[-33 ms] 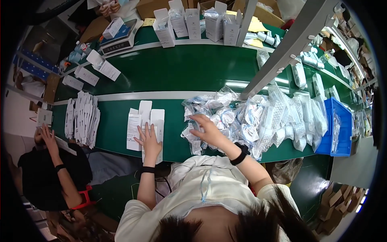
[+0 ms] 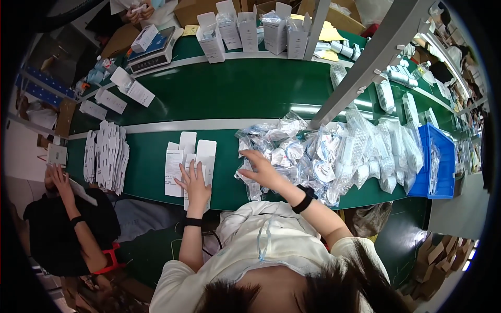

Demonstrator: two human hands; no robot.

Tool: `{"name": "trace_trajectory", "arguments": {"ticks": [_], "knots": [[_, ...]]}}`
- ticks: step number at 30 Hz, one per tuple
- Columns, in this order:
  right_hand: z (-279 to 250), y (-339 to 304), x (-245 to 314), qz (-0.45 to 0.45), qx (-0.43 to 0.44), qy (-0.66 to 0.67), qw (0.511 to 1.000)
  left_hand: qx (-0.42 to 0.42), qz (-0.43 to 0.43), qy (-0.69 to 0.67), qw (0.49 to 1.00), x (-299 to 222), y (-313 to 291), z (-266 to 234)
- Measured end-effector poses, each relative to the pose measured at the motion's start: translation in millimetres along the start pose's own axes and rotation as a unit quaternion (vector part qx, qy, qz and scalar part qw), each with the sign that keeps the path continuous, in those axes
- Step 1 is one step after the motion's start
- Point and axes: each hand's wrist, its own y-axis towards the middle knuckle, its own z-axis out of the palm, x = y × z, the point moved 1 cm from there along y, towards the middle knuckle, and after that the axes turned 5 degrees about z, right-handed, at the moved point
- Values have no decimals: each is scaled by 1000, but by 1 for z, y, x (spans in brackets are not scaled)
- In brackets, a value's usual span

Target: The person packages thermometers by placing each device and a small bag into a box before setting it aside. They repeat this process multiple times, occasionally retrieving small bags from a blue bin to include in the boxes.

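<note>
Spread over the flat white cartons (image 2: pixel 206 156) in front of me, my left hand (image 2: pixel 196 182) rests palm down with its fingers apart. Several of these folded cartons lie side by side with their end flaps pointing away from me. My right hand (image 2: pixel 259 169) is at the left edge of a heap of clear plastic bags (image 2: pixel 292 151) with small white and blue parts inside. Its thumb and fingers are apart, and I see nothing gripped between them; the fingertips are close to or touching the nearest bags.
Left of the cartons stands a stack of flat white cartons (image 2: pixel 108 156). Bubble-wrap sleeves (image 2: pixel 360 141) and a blue bin (image 2: pixel 441 163) are on the right. A grey metal post (image 2: pixel 365 78) slants over the bench. Opened boxes (image 2: pixel 211 44) line the far shelf. A co-worker's hand (image 2: pixel 61 180) is at left.
My right hand has shifted slightly left along the edge of the bag heap. The rightmost carton under my left hand has moved a little to the right.
</note>
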Motion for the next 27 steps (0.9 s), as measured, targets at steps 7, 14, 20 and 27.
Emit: {"name": "trace_trajectory", "arguments": {"ticks": [7,14,20,27], "knots": [[50,20,-16,16,-35,258,965,-209,222,-273,912,-52,6,-88],[-49,-29,2,-16,61,263,963,32,232,-671,703,-64,51,-99],[-280,-40,-39,89,-567,79,815,-5,264,-582,769,-64,82,-89],[-370,134,-181,30,-393,-456,798,-34,252,-538,803,-94,111,-92]]}}
